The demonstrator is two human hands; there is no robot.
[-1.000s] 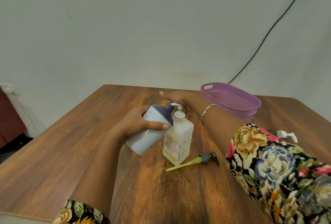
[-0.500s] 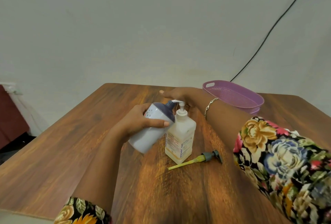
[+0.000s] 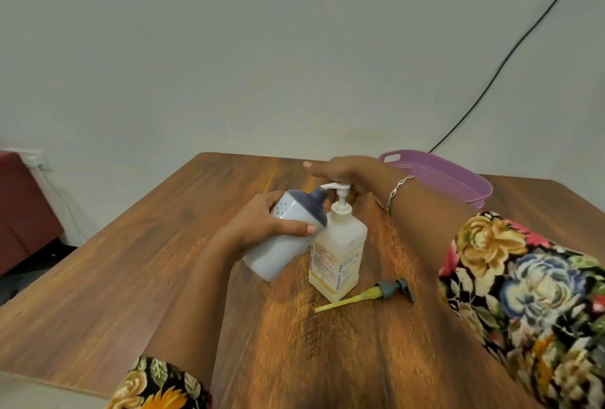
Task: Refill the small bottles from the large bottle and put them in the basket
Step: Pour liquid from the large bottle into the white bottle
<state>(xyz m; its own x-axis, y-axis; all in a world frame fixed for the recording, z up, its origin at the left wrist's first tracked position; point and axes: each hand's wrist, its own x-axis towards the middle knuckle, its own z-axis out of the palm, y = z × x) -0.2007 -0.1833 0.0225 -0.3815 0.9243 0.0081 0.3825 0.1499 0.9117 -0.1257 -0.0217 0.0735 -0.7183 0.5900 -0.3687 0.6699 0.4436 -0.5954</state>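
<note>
My left hand (image 3: pixel 262 227) grips a small white bottle (image 3: pixel 278 248) with a dark blue top, tilted so its open neck sits under the spout of the large bottle. The large square bottle (image 3: pixel 339 250) of pale yellow liquid stands upright mid-table, with a white pump head (image 3: pixel 339 187). My right hand (image 3: pixel 343 171) lies flat on that pump head, fingers straight. A loose grey pump (image 3: pixel 389 291) with a yellow tube lies on the table to the right of the large bottle. The purple basket (image 3: pixel 458 179) stands at the back right.
The wooden table (image 3: pixel 163 277) ends close on the left and at the back near the wall. A black cable (image 3: pixel 510 55) runs down the wall to behind the basket. A dark red piece of furniture (image 3: pixel 19 205) stands at far left.
The pump head has risen a little under my right hand. My left hand keeps the small bottle at the spout. The view has shifted slightly.
</note>
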